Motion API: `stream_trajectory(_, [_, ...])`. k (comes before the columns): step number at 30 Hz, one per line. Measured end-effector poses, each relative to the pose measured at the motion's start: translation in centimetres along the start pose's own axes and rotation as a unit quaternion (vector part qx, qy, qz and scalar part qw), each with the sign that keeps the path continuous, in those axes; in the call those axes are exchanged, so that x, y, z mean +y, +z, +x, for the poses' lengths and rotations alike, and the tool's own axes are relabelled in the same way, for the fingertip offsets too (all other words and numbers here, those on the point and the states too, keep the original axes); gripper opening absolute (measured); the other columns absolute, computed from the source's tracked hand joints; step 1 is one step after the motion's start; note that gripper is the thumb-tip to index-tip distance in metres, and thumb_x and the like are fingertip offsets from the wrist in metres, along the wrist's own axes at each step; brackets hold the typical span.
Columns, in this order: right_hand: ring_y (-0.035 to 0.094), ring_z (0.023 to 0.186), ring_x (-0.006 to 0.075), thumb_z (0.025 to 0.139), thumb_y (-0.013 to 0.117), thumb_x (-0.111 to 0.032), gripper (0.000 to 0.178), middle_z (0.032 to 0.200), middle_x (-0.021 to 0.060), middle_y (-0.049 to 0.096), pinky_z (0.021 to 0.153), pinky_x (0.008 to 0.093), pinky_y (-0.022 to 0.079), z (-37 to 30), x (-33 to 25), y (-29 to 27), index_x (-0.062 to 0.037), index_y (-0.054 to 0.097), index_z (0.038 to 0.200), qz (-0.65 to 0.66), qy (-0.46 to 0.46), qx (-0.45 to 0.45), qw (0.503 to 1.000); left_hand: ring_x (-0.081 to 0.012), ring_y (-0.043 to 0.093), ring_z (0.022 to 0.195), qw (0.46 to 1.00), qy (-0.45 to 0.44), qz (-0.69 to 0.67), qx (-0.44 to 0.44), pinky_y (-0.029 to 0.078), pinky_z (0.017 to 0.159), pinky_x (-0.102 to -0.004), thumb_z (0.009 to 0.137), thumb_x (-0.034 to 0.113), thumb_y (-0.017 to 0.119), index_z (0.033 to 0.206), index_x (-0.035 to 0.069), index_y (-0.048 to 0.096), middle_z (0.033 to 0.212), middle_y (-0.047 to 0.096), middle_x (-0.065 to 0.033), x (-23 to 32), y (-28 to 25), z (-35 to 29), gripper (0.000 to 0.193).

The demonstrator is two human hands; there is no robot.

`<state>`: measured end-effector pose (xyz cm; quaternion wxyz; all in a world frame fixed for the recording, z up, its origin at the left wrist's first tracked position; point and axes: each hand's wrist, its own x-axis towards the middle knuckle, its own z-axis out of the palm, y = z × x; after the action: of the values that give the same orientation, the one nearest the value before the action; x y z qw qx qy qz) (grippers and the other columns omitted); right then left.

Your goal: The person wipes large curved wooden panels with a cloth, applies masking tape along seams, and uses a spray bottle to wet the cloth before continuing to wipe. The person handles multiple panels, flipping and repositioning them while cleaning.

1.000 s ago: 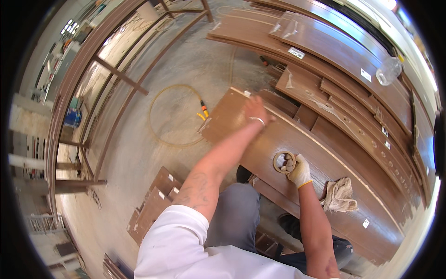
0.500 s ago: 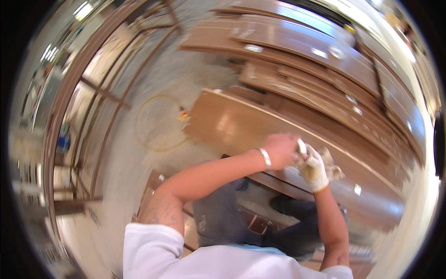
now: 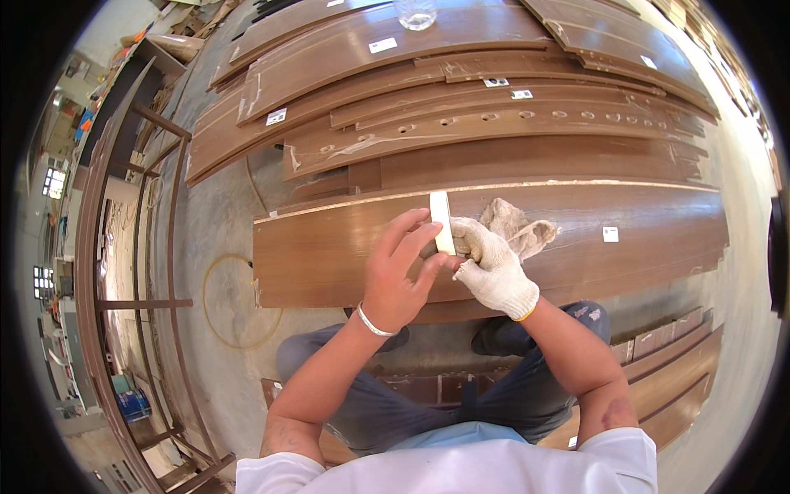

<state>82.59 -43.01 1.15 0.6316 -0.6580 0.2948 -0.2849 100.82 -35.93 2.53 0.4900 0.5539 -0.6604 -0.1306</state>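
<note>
A pale concrete floor (image 3: 210,193) runs beneath a workspace crowded with brown panels, and a dark metal frame (image 3: 99,303) stands at the left. Beyond the person lie overlapping stacked panels (image 3: 485,97), some bearing white labels and one pierced by a row of round holes; a clear bottle (image 3: 415,15) rests on top of them. A yellow hose (image 3: 208,305) loops on the floor to the left.

In front of the person, a long brown board (image 3: 329,247) lies crosswise. Above its middle, a pale roll (image 3: 442,221) is held upright, edge toward the camera, between the two hands. The gloved right hand (image 3: 496,270) is clamped on the roll from the right. The bare left hand (image 3: 395,276) has its fingers bent, tips against the roll's left side; whether it grips firmly cannot be told. A crumpled beige rag (image 3: 527,235) lies on the board just beside the glove.
</note>
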Motion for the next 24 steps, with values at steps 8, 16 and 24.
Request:
stream_trajectory(8, [0.069,0.104,0.0442,0.083,0.063,0.003,0.052,0.112,0.0239,0.071,0.087,0.0476,0.056,-0.6,-0.2,0.6,-0.0022,0.056,0.135,-0.198,-0.075,0.071,0.975,-0.0291,0.063,0.097,0.995,0.021,0.081,0.045,0.053,0.084,-0.0379,0.081,0.001,0.084,0.11,0.002,0.073,0.109,0.065,-0.0137,0.4,1.1,-0.5,0.031])
stream_trajectory(16, [0.066,0.086,0.0421,0.081,0.07,-0.001,0.055,0.093,0.015,0.069,0.073,0.051,0.054,-1.4,3.1,1.8,-0.0044,0.053,0.133,-0.247,-0.152,0.103,0.951,-0.0256,0.064,0.092,0.997,-0.057,0.037,0.044,0.052,0.083,-0.0345,0.078,-0.003,0.084,0.098,0.0,0.074,0.099,0.068,-0.0117,-0.4,2.1,-1.6,0.023])
stream_trajectory(24, [0.066,0.086,0.0417,0.082,0.071,-0.004,0.056,0.096,0.0148,0.07,0.072,0.0511,0.055,-1.4,4.6,2.4,-0.0071,0.054,0.135,-0.25,-0.134,0.143,0.948,-0.0294,0.063,0.091,0.994,-0.106,0.001,0.029,0.051,0.083,-0.0382,0.08,-0.001,0.082,0.097,0.001,0.074,0.096,0.071,-0.0122,-0.8,2.8,-1.9,0.019])
